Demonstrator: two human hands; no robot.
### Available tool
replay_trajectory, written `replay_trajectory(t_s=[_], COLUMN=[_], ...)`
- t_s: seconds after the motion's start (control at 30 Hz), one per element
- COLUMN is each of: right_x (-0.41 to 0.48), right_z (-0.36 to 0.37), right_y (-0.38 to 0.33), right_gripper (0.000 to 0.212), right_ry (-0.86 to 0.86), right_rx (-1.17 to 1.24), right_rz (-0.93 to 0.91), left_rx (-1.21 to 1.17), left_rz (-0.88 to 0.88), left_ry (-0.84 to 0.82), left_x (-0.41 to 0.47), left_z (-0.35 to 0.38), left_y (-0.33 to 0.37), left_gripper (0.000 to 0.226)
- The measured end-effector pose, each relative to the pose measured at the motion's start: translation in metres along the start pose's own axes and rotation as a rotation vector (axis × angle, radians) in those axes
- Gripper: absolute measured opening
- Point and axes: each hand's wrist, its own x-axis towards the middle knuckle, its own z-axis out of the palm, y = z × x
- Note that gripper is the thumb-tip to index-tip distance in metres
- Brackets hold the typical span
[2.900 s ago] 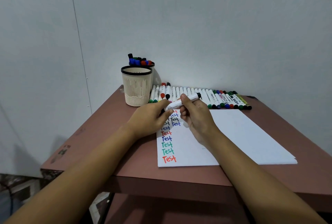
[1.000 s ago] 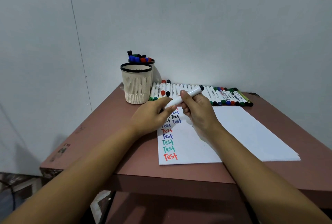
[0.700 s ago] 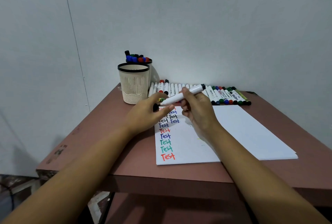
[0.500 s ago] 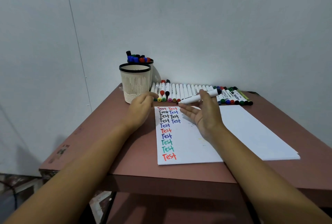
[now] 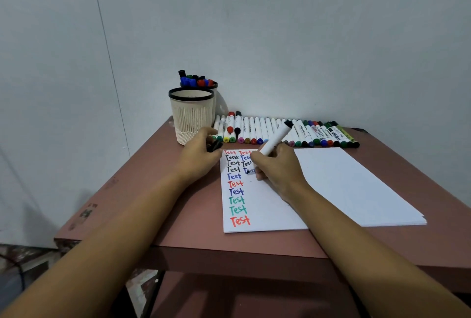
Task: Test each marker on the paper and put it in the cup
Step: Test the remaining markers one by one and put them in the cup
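Marker (image 5: pixel 276 136), white barrel, black end: held by right hand (image 5: pixel 276 167), fingers clamped round barrel, tip down on paper (image 5: pixel 344 185) at 2nd column of "Test" words. Left hand (image 5: pixel 201 157) is curled round black cap (image 5: pixel 214 145) at paper's far-left corner. Cup (image 5: pixel 191 116) stands far left on table (image 5: pixel 153 203); 2nd cup (image 5: pixel 213 85) behind it holds markers. Row of markers (image 5: pixel 257 129) lies along far edge.

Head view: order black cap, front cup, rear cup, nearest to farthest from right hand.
1. black cap, in the left hand, just left of the right hand holding the marker.
2. front cup, back-left.
3. rear cup, behind the front cup.
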Motion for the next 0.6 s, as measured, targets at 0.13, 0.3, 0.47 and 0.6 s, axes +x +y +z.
replay_trajectory(t_s=[0.13,0.3,0.47,0.6], right_x=[0.0005,-0.0017,-0.0012,-0.0001], right_z=[0.0000,0.0001,0.0011,0.0000], right_y=[0.0007,-0.0009,0.0004,0.0016], right_gripper=[0.010,0.009,0.011,0.010], right_ry=[-0.018,-0.037,-0.013,-0.007], right_rx=[-0.019,-0.023,-0.047,-0.003], right_rz=[-0.001,-0.011,-0.025,-0.019], left_rx=[0.020,0.045,0.048,0.023], left_rz=[-0.032,-0.021,-0.009,-0.016], left_ry=[0.001,0.014,0.014,-0.002], left_x=[0.0022,0.0033,0.0038,0.0033], left_z=[0.0012,0.0019,0.0024,0.0025], left_y=[-0.0051,-0.0065,-0.0074,-0.0066], left_gripper=[0.029,0.027,0.026,0.025])
